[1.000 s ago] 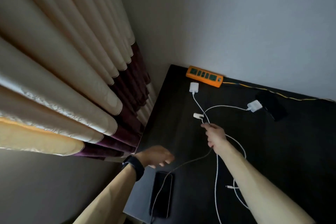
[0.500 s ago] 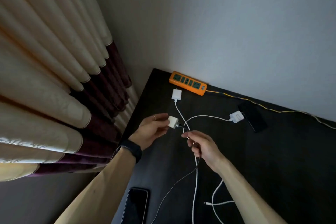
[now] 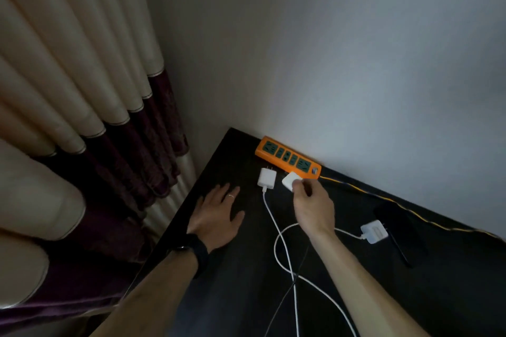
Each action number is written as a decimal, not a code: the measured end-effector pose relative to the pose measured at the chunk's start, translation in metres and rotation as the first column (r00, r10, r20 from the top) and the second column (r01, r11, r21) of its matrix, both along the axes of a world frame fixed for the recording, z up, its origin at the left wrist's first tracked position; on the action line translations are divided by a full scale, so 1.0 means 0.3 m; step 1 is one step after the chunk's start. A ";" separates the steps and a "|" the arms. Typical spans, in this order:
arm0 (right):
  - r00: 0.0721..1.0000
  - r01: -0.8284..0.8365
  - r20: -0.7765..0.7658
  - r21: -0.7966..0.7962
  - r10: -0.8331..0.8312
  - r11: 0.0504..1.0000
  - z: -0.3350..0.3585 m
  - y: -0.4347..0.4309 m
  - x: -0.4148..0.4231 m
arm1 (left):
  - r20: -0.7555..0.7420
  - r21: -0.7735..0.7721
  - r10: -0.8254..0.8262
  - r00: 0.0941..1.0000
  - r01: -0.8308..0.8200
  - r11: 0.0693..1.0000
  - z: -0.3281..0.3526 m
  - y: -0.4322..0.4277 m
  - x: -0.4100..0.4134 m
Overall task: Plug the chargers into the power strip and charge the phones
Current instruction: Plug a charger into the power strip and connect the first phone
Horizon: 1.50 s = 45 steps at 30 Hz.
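Dark table (image 3: pixel 232 301): power strip (image 3: pixel 287 157), 2 chargers (image 3: pixel 266 178), phone (image 3: pixel 402 235)

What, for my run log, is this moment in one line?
right hand: holds white charger beside orange power strip | left hand: flat on black table | strip sockets: empty

Our left hand (image 3: pixel 216 216) lies flat on the bench (image 3: pixel 232 295), palm down, with its fingers straight, slightly spread and pointing away from us. A dark band (image 3: pixel 195 252) wraps that wrist, and a thin ring (image 3: pixel 231 195) sits on one finger. Our right hand (image 3: pixel 312 206) reaches further forward, its thumb and fingers curled to pinch a white charger (image 3: pixel 290 182) at their tips. The left forearm (image 3: pixel 153 293) and right forearm (image 3: pixel 364 290) are bare, coming in from the lower edge.
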State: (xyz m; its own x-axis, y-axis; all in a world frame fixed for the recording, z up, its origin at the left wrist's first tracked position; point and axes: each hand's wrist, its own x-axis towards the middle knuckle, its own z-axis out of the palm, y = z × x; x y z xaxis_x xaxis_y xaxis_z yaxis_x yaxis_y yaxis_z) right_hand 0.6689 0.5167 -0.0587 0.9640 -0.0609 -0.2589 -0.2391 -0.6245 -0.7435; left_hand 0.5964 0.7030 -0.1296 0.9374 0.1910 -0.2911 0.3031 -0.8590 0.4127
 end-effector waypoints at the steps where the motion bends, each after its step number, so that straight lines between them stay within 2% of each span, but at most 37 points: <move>1: 0.999 -0.020 0.045 -0.053 0.023 0.998 -0.007 0.001 0.049 | 0.019 0.089 -0.060 0.998 0.058 0.994 -0.060 0.006 -0.006; 2: 0.995 -0.047 0.083 -0.107 0.056 0.993 -0.008 0.003 0.091 | 0.036 0.138 -0.098 0.995 0.092 0.986 -0.107 0.005 -0.018; 5: 0.957 -0.181 0.176 -0.258 0.230 0.949 -0.028 0.026 0.201 | 0.104 0.158 -0.095 0.990 0.077 0.984 -0.193 -0.033 -0.045; 9: 0.898 -0.279 0.222 -0.379 0.380 0.882 -0.098 0.080 0.329 | 0.168 0.185 -0.061 0.984 0.029 0.982 -0.212 -0.040 -0.033; 18: 0.854 -0.433 0.012 -0.537 0.520 0.724 -0.110 0.112 0.474 | 0.128 0.162 -0.063 0.990 0.042 0.986 -0.207 -0.032 -0.036; 25: 0.758 -0.521 -0.161 -0.731 0.632 0.440 -0.053 0.181 0.518 | 0.124 0.124 -0.055 0.991 0.040 0.991 -0.192 -0.034 -0.034; 28: 0.744 -0.505 -0.210 -0.798 0.634 0.329 -0.061 0.235 0.498 | 0.137 0.116 -0.050 0.989 0.034 0.993 -0.196 -0.031 -0.028; 31: 0.731 -0.511 -0.259 -0.821 0.631 0.255 -0.053 0.271 0.469 | 0.121 0.123 -0.062 0.991 0.047 0.991 -0.196 -0.028 -0.028; 39: 0.685 -0.548 -0.312 -0.816 0.659 0.184 -0.050 0.258 0.468 | 0.129 0.133 -0.061 0.990 0.044 0.990 -0.198 -0.034 -0.038; 43: 0.657 -0.545 -0.343 -0.831 0.672 0.109 -0.050 0.287 0.482 | 0.115 0.137 -0.069 0.991 0.053 0.989 -0.202 -0.034 -0.030; 45: 0.645 -0.551 -0.327 -0.825 0.691 0.125 -0.065 0.292 0.485 | 0.130 0.139 -0.060 0.990 0.042 0.989 -0.210 -0.032 -0.034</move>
